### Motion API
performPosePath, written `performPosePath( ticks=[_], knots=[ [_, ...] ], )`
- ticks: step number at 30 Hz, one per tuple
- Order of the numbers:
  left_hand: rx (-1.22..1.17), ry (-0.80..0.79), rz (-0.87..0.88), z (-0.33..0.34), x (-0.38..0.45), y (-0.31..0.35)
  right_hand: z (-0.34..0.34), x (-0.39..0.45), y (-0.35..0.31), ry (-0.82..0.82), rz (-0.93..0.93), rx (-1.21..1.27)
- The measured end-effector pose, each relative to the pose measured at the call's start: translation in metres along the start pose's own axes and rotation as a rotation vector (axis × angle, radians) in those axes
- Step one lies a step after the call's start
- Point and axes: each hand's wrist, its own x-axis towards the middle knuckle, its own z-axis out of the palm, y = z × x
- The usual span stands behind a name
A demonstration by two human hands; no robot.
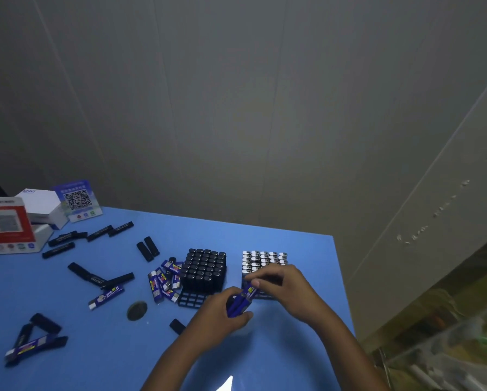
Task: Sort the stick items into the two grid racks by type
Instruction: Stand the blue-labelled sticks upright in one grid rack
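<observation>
Grey wall panels behind a blue table [279, 348]. Towards 5 o'clock, the left hand [219, 317] grips a bundle of blue sticks [236, 306], probably as a ready supply. The right hand [281, 280] pinches one over the silver-topped rack [264, 259], beside the black rack [205, 269]. Loose sticks [163, 280] lie at 9 o'clock. The QR card [77, 200] text is unreadable.

dim grey panelled wall [236, 108] behind blue table [293, 249].
</observation>
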Motion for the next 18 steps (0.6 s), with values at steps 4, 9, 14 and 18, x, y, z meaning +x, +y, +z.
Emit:
performPosePath(
  ticks=[4, 9, 14, 18],
  knots=[
    [-0.031, 0.017, -0.045, -0.007, 0.0, -0.007, -0.018, 0.001, -0.002, 0.107, 0.026, -0.047],
    [-0.097, 0.075, -0.068, -0.016, 0.006, -0.011, -0.026, 0.003, 0.006, 0.167, 0.136, 0.151],
    [-0.118, 0.096, -0.087, -0.022, 0.014, -0.016, -0.018, 0.006, 0.006, 0.14, 0.095, 0.172],
    [-0.133, 0.101, -0.084, -0.022, 0.02, -0.02, -0.016, 0.011, 0.01, 0.124, 0.036, 0.03]
  ],
)
